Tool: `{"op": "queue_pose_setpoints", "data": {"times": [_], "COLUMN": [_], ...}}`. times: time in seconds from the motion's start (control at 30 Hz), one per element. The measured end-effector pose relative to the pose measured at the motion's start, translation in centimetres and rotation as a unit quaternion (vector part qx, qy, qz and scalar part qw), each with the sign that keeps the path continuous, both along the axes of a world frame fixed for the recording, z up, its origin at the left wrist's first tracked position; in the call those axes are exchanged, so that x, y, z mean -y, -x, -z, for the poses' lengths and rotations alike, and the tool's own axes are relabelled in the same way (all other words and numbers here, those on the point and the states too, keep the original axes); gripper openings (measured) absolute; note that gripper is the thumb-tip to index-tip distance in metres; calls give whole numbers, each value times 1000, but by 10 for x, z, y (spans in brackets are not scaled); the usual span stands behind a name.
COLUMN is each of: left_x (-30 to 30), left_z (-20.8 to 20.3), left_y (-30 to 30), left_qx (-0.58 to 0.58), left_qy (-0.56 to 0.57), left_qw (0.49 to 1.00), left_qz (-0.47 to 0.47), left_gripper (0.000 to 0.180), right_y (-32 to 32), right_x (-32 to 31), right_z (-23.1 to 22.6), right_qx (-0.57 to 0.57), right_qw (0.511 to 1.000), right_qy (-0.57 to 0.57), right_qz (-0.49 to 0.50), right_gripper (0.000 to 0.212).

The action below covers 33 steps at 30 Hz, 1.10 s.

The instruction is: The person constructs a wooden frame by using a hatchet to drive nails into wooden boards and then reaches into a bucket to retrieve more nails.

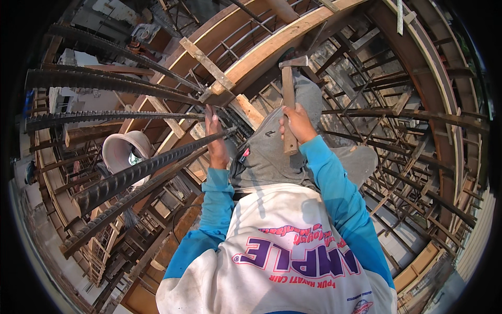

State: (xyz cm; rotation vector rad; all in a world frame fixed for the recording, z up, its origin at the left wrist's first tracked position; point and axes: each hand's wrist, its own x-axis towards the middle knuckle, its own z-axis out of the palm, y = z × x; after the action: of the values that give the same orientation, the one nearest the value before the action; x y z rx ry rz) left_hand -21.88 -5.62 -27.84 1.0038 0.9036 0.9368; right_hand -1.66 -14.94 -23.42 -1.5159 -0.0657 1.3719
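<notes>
My right hand is shut around the wooden handle of a hammer; its metal head points up toward the timber beam. My left hand rests on a ribbed steel rebar that runs from lower left toward the centre, fingers stretched along it. Both arms wear blue sleeves. Grey trousers and a white printed shirt fill the lower centre.
Several thick rebars jut in from the left. Wooden formwork planks and a lattice of scaffold timbers surround me, with a drop below. Another person in a pale hat is lower left.
</notes>
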Motion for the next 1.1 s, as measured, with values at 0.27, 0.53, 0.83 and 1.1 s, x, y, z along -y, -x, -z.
{"op": "queue_pose_setpoints", "data": {"times": [0.27, 0.53, 0.83, 1.1], "left_x": [1, -1, -3, -4], "left_z": [-26, -12, -8, -12], "left_y": [-7, -3, 0, -8], "left_qx": [-22, -15, -44, 21], "left_qy": [31, 41, 44, -7], "left_qw": [999, 999, 998, 1000], "left_qz": [24, 16, 21, -14], "left_gripper": [69, 70, 71, 68], "right_y": [30, 9, 21, 27], "right_x": [6, -7, 9, 3], "right_z": [10, -10, 21, 6], "right_qx": [-92, 10, -182, -17], "right_qw": [969, 1000, 970, 999], "right_qy": [100, 10, 49, 32], "right_qz": [-205, -2, -153, 15], "right_gripper": [24, 28, 24, 28]}}
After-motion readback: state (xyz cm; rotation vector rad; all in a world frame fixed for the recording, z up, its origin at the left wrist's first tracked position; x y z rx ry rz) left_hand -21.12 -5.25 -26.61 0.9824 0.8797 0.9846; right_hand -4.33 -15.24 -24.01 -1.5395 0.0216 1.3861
